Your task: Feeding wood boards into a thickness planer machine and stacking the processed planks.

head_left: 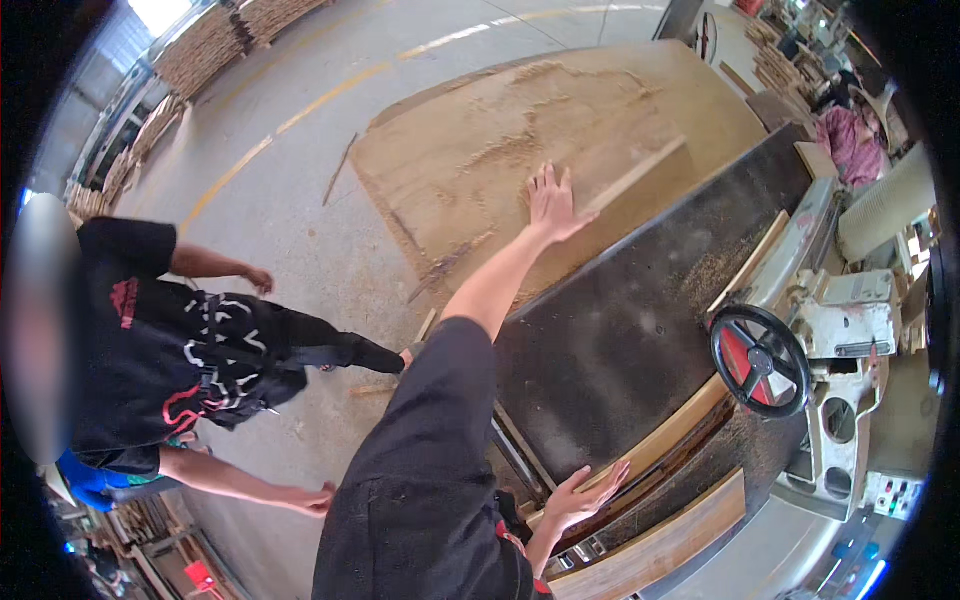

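My left hand point(553, 205) is stretched far forward with its fingers apart, above a large tan wooden panel point(450, 130) strewn with shavings. Close to its thumb side lies one end of a narrow wooden strip point(640, 178); whether they touch I cannot tell. My right hand point(580, 500) is turned partly palm up, fingers outstretched and holding nothing. It is beside a long wooden board point(685, 420) along the near edge of a dark machine table point(610, 350). Sawdust lies on that table.
A black handwheel point(760, 361) and pale machine housing point(850, 310) stand at the right. Another board point(660, 535) lies nearer me. A person in black point(170, 330) stands on the left. Stacked wood point(200, 50) is at the far left, beyond a yellow floor line.
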Demonstrator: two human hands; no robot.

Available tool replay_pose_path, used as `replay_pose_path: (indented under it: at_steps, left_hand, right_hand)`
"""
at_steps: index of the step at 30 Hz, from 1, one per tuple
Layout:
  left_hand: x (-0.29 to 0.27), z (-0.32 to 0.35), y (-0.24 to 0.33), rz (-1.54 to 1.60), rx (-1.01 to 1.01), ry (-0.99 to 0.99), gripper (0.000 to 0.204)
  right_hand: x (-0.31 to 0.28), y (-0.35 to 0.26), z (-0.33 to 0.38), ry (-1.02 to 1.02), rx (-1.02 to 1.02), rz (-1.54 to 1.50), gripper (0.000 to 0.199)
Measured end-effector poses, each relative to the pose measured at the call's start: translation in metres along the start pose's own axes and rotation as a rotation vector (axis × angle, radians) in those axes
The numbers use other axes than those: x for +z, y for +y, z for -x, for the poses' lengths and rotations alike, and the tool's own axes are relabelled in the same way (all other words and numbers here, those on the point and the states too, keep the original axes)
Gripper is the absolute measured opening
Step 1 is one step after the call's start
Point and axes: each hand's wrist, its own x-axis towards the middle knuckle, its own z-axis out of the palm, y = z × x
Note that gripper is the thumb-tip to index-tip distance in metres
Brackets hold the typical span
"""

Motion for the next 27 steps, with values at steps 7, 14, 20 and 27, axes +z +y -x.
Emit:
replay_pose_path:
  at_steps: [7, 14, 20, 27]
  left_hand:
    - [-0.033, 0.195, -0.044, 0.385, 0.133, 0.350, 0.071]
    - [-0.058, 0.308, -0.057, 0.328, 0.503, 0.156, 0.065]
    - [-0.059, 0.303, -0.051, 0.365, 0.476, 0.170, 0.063]
    - [-0.054, 0.308, -0.050, 0.277, 0.495, 0.208, 0.060]
  right_hand:
    - [-0.001, 0.004, 0.005, 0.000, -0.134, 0.046, 0.056]
    - [-0.017, -0.015, 0.011, -0.030, -0.118, 0.088, 0.061]
    - [-0.022, -0.025, 0.005, -0.036, -0.058, 0.051, 0.060]
    - [-0.018, -0.014, 0.007, -0.006, -0.041, 0.085, 0.055]
